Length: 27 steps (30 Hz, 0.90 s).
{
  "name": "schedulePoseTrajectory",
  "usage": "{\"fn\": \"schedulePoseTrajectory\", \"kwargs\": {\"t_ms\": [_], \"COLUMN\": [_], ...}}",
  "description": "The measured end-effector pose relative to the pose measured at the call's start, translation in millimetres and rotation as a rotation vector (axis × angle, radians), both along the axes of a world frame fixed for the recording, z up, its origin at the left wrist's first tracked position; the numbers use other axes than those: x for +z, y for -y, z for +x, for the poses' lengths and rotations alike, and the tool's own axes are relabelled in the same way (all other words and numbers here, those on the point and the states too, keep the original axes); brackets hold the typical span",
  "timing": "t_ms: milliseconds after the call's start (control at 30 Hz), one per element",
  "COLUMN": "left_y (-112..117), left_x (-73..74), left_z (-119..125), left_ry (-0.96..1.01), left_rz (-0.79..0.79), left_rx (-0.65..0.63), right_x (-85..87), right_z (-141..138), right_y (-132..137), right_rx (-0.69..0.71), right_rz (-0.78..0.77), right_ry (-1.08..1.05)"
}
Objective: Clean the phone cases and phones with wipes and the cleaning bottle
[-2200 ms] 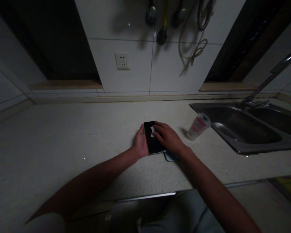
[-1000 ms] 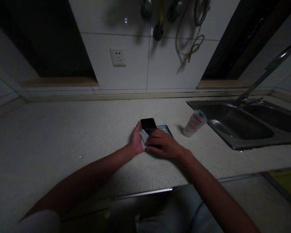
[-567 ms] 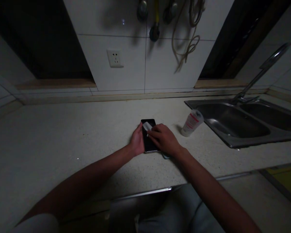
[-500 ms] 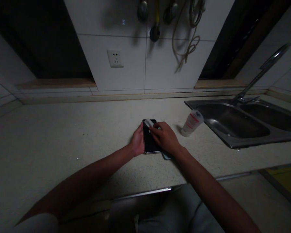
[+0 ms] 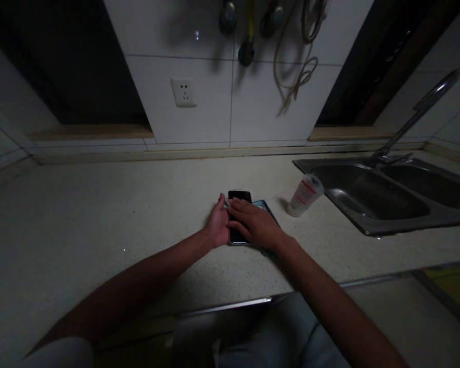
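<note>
A clear plastic cup (image 5: 305, 195) stands to the right of the hands, near the left edge of the double-bowl sink (image 5: 368, 191), whose faucet (image 5: 419, 122) rises at the far right. A blue-edged flat case (image 5: 267, 207) lies on the desk (image 5: 99, 214) just right of the smartphone (image 5: 239, 196), and the right hand (image 5: 255, 220) with its wrist covers much of it. That same hand also hides the middle of the phone. On the far wall are a power socket (image 5: 183, 92), a capped pipe fitting (image 5: 247, 53) and a looped cord (image 5: 299, 79).

The desk has a pale, finely speckled top; the wall is glossy white tile, and the sink is dull grey metal. The cup is translucent, printed in red, and widens toward its mouth. The phone is a thin rectangular slab with a smooth black face and rounded corners. Only a small corner of a thin white wipe (image 5: 227, 203) shows by the right fingertips.

The phone sits over the near middle of the desk, screen up, its long axis running near to far. The left hand (image 5: 217, 222) has a cupped grip along the left edge, thumb up, the other fingers hidden. The right grip lies palm down, fingers stretched across the screen; whether it has hold of the wipe I cannot tell
</note>
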State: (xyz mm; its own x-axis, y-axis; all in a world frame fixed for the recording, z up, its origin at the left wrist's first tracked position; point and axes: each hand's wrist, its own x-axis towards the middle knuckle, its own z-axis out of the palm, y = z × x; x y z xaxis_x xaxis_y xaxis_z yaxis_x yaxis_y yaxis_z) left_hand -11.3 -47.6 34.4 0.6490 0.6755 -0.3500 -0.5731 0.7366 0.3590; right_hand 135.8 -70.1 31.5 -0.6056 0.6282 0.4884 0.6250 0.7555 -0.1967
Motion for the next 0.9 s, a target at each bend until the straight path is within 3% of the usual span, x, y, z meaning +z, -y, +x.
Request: {"fn": "schedulePoseTrajectory", "kwargs": {"t_ms": [300,500,633,767,900], "left_y": [-5.2,-5.0,-7.3,-8.9,-6.8], "left_x": [-8.9,-10.5,-9.6,-11.5,-13.3], "left_z": [-5.2,-5.2,-6.5,-7.9,-6.5], "left_ry": [0.016,0.05,0.044,-0.049,0.02], "left_rz": [0.024,0.054,0.04,0.031,0.11], "left_rx": [0.063,0.061,0.017,-0.018,-0.105], "right_x": [5.8,1.8,-1.7,-7.6,-12.1], "right_z": [2.6,13.0,19.1,20.6,21.3], "right_y": [27.7,38.0,35.3,27.4,18.6], "right_rx": [0.263,0.29,0.198,-0.011,-0.154], "right_rz": [0.02,0.046,0.032,0.036,0.004], "right_ry": [-0.057,-0.126,-0.149,-0.129,-0.111]}}
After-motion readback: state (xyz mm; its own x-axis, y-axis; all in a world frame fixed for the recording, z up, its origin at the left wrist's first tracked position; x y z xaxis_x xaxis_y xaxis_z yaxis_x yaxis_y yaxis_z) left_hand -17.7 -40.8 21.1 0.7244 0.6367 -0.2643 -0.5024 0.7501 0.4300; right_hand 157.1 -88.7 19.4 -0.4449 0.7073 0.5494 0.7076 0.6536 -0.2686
